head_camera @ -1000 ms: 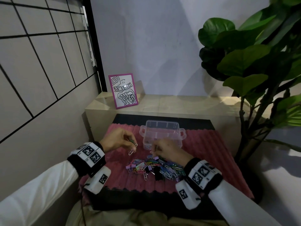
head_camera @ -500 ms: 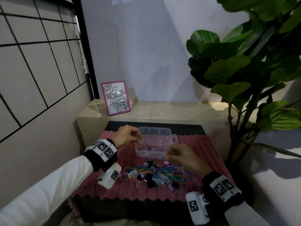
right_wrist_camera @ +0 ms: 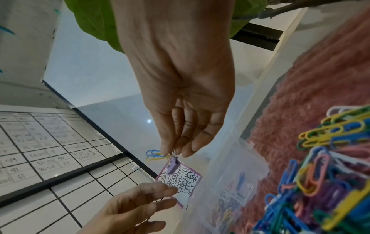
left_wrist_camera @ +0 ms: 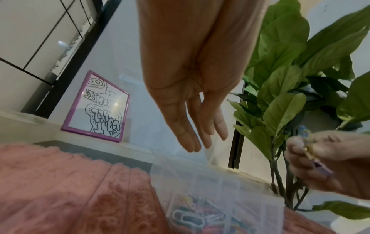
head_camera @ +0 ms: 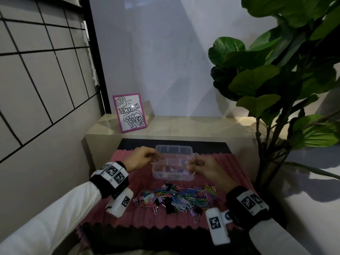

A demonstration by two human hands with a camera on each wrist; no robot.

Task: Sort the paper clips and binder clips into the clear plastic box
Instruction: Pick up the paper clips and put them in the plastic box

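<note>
At frame centre, the right hand (right_wrist_camera: 176, 98) pinches a light, stiff purple binder clip (right_wrist_camera: 173, 164) by its wire handles (apparently with paper clips (right_wrist_camera: 154, 154)); the left hand (left_wrist_camera: 192, 88) hangs open, empty.

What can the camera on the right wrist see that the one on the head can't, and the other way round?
Only the right wrist view makes plain what the right hand pinches: a purple binder clip with blue and yellow paper clips beside it, plus handwritten numbers on the wall grid.

Only the head view takes in the whole pile of clips on the pink mat, both wrist bands, and the plant from leaves to stem.

Both show the clear plastic box, the left hand empty with relaxed fingers, and the purple-framed picture.
</note>
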